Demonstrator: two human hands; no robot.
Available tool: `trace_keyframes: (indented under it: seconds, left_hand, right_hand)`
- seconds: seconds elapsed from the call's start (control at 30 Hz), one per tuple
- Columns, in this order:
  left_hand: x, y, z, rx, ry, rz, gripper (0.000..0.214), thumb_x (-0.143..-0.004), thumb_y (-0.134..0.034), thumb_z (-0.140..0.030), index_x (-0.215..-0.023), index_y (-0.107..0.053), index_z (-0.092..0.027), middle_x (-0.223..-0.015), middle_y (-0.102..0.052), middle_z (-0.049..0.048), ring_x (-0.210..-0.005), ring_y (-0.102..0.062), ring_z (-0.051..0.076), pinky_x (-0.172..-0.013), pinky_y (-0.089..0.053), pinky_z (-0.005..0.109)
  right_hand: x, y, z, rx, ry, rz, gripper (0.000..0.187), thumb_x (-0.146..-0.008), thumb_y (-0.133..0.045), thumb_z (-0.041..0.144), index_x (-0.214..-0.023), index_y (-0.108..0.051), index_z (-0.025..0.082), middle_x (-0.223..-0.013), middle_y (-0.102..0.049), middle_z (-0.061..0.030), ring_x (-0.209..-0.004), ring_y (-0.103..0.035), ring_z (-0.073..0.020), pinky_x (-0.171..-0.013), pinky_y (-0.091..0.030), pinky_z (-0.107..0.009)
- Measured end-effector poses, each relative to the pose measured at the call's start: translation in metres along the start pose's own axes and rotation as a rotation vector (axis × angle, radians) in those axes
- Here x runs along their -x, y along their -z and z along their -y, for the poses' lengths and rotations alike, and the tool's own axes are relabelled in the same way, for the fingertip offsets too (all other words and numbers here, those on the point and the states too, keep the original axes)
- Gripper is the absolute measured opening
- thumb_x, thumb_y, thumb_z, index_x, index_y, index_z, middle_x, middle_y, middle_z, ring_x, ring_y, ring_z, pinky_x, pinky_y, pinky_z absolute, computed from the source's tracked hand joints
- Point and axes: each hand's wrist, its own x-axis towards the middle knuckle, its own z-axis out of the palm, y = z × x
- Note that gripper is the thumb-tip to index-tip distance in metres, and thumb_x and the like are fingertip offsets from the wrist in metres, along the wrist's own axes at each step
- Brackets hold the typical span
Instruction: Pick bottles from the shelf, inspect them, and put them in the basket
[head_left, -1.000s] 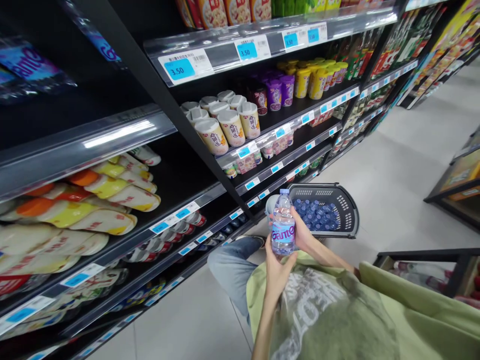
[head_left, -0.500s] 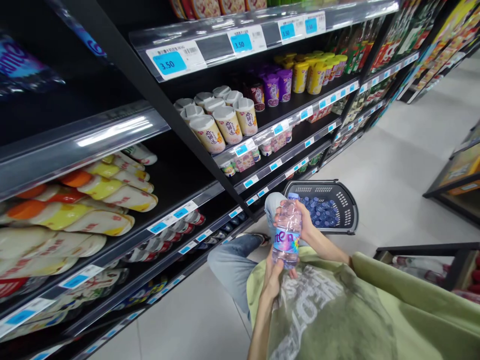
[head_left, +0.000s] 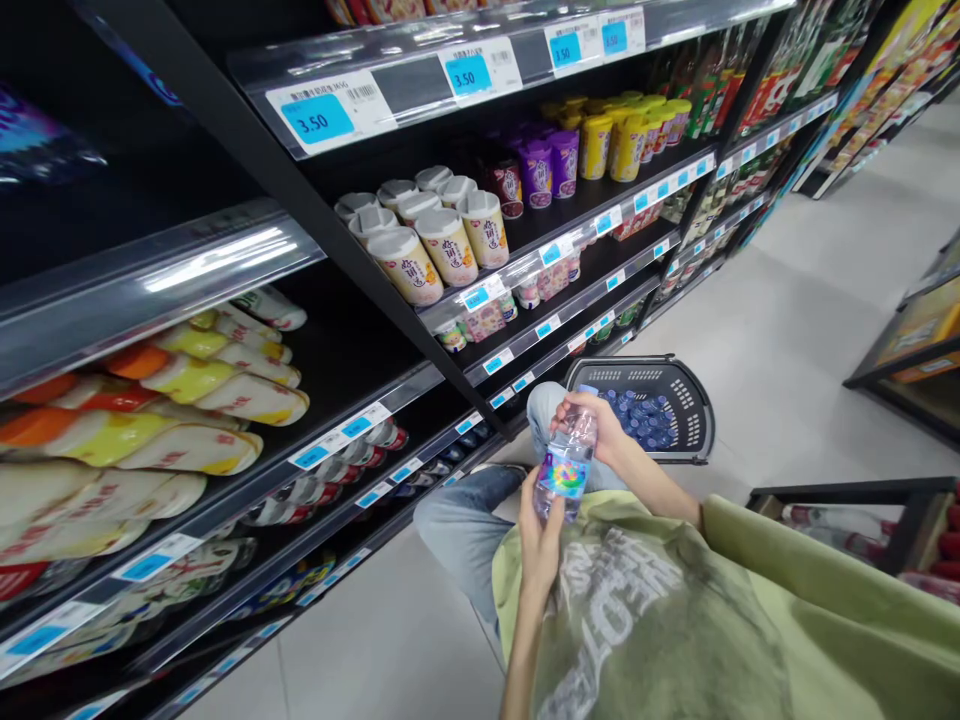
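Observation:
A clear water bottle [head_left: 571,450] with a bright blue and purple label is tilted in front of my chest, between both hands. My left hand [head_left: 538,525] wraps the bottle's lower end, thumb along its side. Around the upper part, just below the blue cap, curl the fingers of my right hand [head_left: 596,422]. Past the bottle, a dark shopping basket [head_left: 695,400] rests on the floor. Many blue-capped bottles [head_left: 643,418] lie in it, partly covered by my right hand and wrist.
Shelving on the left carries white cartons or cups [head_left: 409,265], purple and yellow cans, and lying bottles with orange caps [head_left: 172,430]. Blue price tags [head_left: 320,120] line the shelf edges. A low dark-framed stand [head_left: 840,492] is on the right. Grey floor [head_left: 802,290] runs along the aisle.
The bottle has turned about its length, so a colourful flower-like part of the label now faces me. My left hand has shifted up its side; my right hand now covers more of the neck.

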Motion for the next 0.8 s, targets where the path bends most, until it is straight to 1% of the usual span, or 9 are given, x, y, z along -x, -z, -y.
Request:
trace_keyframes:
  seconds: [0.07,0.13,0.3,0.4,0.47,0.57,0.63,0.73,0.8]
  left_hand:
    - [-0.001,-0.001,-0.005,-0.078,-0.061,-0.03,0.078,-0.081,-0.089,-0.06,-0.146,-0.065,-0.026,-0.147,-0.072,0.0131,-0.132,-0.072,0.035,-0.114,-0.059,0.047]
    - [-0.001,-0.001,-0.009,-0.131,-0.075,-0.044,0.082,-0.074,-0.095,-0.048,-0.145,-0.064,-0.023,-0.145,-0.073,0.0153,-0.129,-0.073,0.036,-0.112,-0.059,0.047]
    - [0.001,-0.004,-0.014,-0.244,-0.076,-0.05,0.08,-0.071,-0.094,-0.041,-0.143,-0.066,-0.02,-0.134,-0.078,0.0155,-0.115,-0.078,0.034,-0.102,-0.062,0.045]
    - [0.0,-0.004,-0.016,-0.279,-0.078,-0.076,0.077,-0.072,-0.093,-0.044,-0.141,-0.068,-0.02,-0.13,-0.08,0.0155,-0.11,-0.079,0.034,-0.097,-0.064,0.045]
    - [0.0,-0.003,-0.015,-0.243,-0.041,-0.063,0.079,-0.072,-0.093,-0.047,-0.141,-0.069,-0.02,-0.128,-0.081,0.0149,-0.107,-0.08,0.034,-0.093,-0.065,0.044]
    - [0.003,-0.001,-0.009,-0.022,0.094,0.057,0.074,-0.078,-0.087,-0.065,-0.137,-0.07,-0.023,-0.115,-0.084,0.012,-0.092,-0.083,0.032,-0.081,-0.068,0.043]
    - [0.007,0.001,-0.003,0.126,0.172,0.162,0.071,-0.08,-0.078,-0.079,-0.126,-0.072,-0.024,-0.101,-0.085,0.0101,-0.083,-0.083,0.031,-0.074,-0.068,0.043]
    - [0.01,0.003,0.005,0.179,0.211,0.274,0.071,-0.078,-0.074,-0.087,-0.111,-0.074,-0.024,-0.086,-0.084,0.0092,-0.079,-0.082,0.032,-0.071,-0.069,0.042]
    - [0.011,0.005,0.01,0.188,0.223,0.312,0.071,-0.079,-0.073,-0.088,-0.108,-0.073,-0.023,-0.085,-0.083,0.0093,-0.078,-0.082,0.032,-0.07,-0.068,0.042]
  right_hand:
    - [-0.006,0.004,-0.004,0.013,-0.025,-0.061,0.015,-0.086,-0.071,0.021,-0.073,-0.063,0.022,-0.065,-0.071,-0.0018,-0.062,-0.073,-0.0197,-0.062,-0.063,-0.029]
    - [-0.009,0.008,-0.007,0.002,-0.035,-0.09,0.014,-0.086,-0.072,0.021,-0.074,-0.066,0.021,-0.065,-0.073,-0.0028,-0.06,-0.073,-0.0201,-0.058,-0.062,-0.029]
    - [-0.01,0.016,-0.012,-0.008,-0.025,-0.123,0.015,-0.087,-0.074,0.021,-0.074,-0.069,0.018,-0.069,-0.077,-0.0055,-0.057,-0.073,-0.0194,-0.055,-0.062,-0.028]
    - [-0.007,0.016,-0.011,0.019,-0.016,-0.101,0.017,-0.089,-0.077,0.024,-0.075,-0.07,0.018,-0.073,-0.078,-0.0061,-0.061,-0.075,-0.0194,-0.062,-0.065,-0.028]
    - [-0.003,0.013,-0.009,0.06,0.007,-0.03,0.017,-0.09,-0.078,0.027,-0.078,-0.071,0.018,-0.077,-0.08,-0.0063,-0.067,-0.078,-0.0206,-0.068,-0.067,-0.03]
    - [0.003,0.006,-0.006,0.098,0.077,0.143,0.016,-0.088,-0.08,0.033,-0.084,-0.072,0.02,-0.087,-0.083,-0.0071,-0.082,-0.081,-0.0244,-0.078,-0.068,-0.035]
    - [0.006,0.001,-0.005,0.094,0.088,0.256,0.023,-0.086,-0.083,0.04,-0.088,-0.07,0.02,-0.091,-0.083,-0.0076,-0.09,-0.082,-0.0276,-0.083,-0.068,-0.039]
    - [0.006,-0.004,-0.004,0.099,0.06,0.35,0.035,-0.083,-0.087,0.049,-0.086,-0.065,0.022,-0.083,-0.078,-0.0041,-0.082,-0.081,-0.0271,-0.075,-0.066,-0.037]
    - [0.005,-0.005,-0.004,0.105,0.043,0.35,0.038,-0.08,-0.089,0.05,-0.083,-0.064,0.023,-0.076,-0.075,-0.001,-0.073,-0.078,-0.0238,-0.068,-0.064,-0.034]
